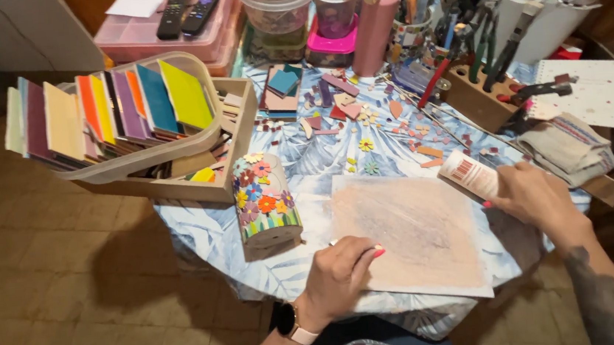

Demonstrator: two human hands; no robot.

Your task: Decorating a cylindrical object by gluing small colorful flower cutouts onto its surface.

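While the left hand (pixel 342 273) rests curled, its grip holding nothing visible, on a stained paper sheet (pixel 416 233), the right hand (pixel 535 197) closes its grip around a white glue tube (pixel 468 173) at the sheet's far corner; a flower-mosaic pot (pixel 264 202) stands nearby on the bench (pixel 201 233).

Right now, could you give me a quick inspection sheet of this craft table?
Surface: round table under a leaf-print cloth.
Job's things: smudged pink board; white tube; flower-mosaic pot.
Clutter: bin of coloured tiles, loose tile chips, tool block with pliers, notebook.
Hands: left hand closed, resting on the board; right hand grips the tube.
Cables: nothing seen.
Surroundings: tiled floor, two remotes.
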